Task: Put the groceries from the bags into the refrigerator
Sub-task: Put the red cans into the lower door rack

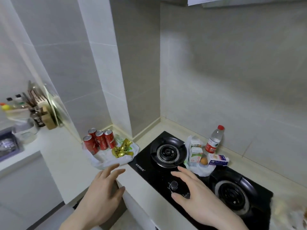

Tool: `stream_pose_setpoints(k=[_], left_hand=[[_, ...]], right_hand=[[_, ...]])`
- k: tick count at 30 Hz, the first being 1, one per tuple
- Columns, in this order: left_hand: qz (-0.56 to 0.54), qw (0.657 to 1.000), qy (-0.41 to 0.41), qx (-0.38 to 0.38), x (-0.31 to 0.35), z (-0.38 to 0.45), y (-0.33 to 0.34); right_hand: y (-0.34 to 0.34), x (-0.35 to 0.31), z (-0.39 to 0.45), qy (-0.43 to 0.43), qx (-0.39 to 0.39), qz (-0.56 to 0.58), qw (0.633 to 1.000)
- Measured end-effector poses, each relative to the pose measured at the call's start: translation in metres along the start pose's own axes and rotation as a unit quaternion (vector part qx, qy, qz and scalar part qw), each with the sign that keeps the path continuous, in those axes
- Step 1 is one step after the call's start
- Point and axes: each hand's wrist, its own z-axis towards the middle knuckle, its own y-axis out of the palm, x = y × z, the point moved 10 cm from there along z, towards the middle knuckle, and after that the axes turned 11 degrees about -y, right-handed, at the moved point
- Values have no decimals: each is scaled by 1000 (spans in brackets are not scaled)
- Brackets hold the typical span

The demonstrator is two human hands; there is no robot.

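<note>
Both hands out over the pale kitchen surface (66, 163), nothing in either one. The left hand (103, 195) hovers at the near edge, fingers straight and spread, grip open, fingertips just short of the flattened white plastic bag (106, 159) lying beyond it. On that bag, far left, stand four red drink cans (99, 141) in a tight cluster, with a gold foil-wrapped bundle (122, 149) just to their right. The right hand (197, 195) floats above the black glass gas hob (159, 173), fingers loosely extended, grip open too. Just past its fingertips, on the right, a second white plastic bag (201, 170) holds small white cartons (196, 153), a brown egg (204, 161) and a white-and-purple box (218, 160). A clear water bottle with a red cap (214, 140) stands behind them.
</note>
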Motion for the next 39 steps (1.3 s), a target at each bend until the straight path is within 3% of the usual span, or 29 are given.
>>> stream_pose_setpoints(k=[10, 16, 26, 39], left_hand=[[20, 991, -129, 31, -99, 77, -34], [11, 997, -70, 29, -139, 184, -46], [44, 997, -17, -61, -222, 354, -39], [173, 974, 36, -140, -254, 437, 37]], right_hand=[[19, -34, 125, -58, -52, 10, 997], [52, -38, 217, -38, -41, 6, 998], [145, -42, 400, 24, -48, -4, 999], [229, -31, 538, 75, -79, -63, 992]])
